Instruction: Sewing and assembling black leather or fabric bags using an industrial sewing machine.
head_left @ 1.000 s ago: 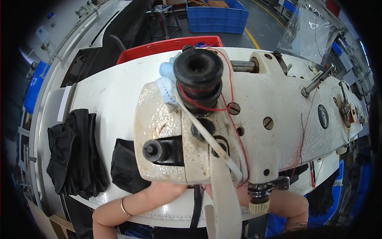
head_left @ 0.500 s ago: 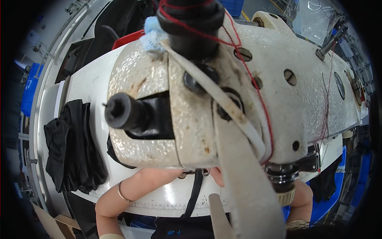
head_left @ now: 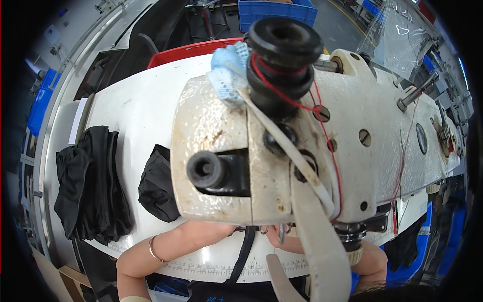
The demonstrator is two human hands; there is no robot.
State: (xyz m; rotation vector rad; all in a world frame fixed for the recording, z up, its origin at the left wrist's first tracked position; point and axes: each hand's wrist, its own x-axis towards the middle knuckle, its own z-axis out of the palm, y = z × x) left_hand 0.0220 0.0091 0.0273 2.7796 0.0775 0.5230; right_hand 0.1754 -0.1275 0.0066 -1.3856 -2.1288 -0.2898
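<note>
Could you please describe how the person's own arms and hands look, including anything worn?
The left forearm and right forearm are bare where they show. A thin, shiny metal bangle circles the left one, and a pale cream sleeve shows at the lower edge. The left hand and right hand are partly hidden by the sewing machine; the visible parts wear no glove.

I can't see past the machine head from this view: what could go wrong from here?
The left hand and right hand are partly hidden by the sewing machine, so a slip there might go unnoticed. The red thread looped around the black knob could snag. The black strip trailing toward the table's front edge might get pulled askew.
</note>
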